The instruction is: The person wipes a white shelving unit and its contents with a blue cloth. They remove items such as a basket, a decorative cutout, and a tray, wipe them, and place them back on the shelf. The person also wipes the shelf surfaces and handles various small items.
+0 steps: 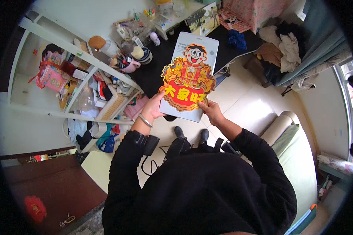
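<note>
In front of me, over the dark desk's near edge, I hold a flat pale grey package (203,43) with a red-and-yellow cardboard cutout (183,89) lying on its face. The cutout shows a cartoon child between two horses, above a red panel with yellow characters. My left hand (155,106), with a silver bangle at the wrist, grips the package's lower left edge beside the cutout; most of its fingers are hidden underneath. My right hand (212,111) pinches the lower right edge of the cutout, its thumb on top. Whether those fingers also grip the package is hidden.
A black desk (155,68) ahead carries jars, bottles and a pink cup (130,65). Left stands a white shelf unit (92,72) crammed with things. Piled clothes (288,53) lie at the far right, a bed (296,168) at the near right. A cable dangles by my left forearm.
</note>
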Demonstrator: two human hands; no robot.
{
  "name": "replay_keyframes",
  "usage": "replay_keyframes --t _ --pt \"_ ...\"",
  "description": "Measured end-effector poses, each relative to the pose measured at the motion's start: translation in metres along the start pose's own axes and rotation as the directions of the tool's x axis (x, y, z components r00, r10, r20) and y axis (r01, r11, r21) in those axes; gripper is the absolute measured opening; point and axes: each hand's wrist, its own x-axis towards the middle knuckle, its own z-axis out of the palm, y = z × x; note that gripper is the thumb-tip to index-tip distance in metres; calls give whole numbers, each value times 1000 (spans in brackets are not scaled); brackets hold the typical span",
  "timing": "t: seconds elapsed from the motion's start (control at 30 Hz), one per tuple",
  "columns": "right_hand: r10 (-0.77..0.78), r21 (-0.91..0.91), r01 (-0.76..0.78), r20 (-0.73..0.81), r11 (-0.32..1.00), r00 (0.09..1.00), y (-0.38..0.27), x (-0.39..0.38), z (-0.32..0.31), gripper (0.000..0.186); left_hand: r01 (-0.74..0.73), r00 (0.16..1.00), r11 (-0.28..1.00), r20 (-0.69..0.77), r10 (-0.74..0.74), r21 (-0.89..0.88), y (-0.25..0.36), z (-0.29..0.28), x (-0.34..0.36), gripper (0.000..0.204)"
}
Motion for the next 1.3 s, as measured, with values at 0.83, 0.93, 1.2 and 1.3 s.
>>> replay_keyframes --t 0.83,0.93,1.2,1.3 --pt "-680 -903 37 -295 427 671 -119 166 -170 21 22 565 -308 243 789 951 20 -108 56 34" --pt "-763 -890 0 -390 456 515 -175 223 -201 44 35 570 -285 215 793 958 -12 -95 49 36" --pt "-710 -931 -289 -359 224 605 -187 325 -184 65 -26 532 -399 351 770 917 -31 -59 73 47" --pt "-564 -924 -344 -375 166 735 -179 333 -195 45 -10 597 -454 369 712 891 -29 -54 87 68"
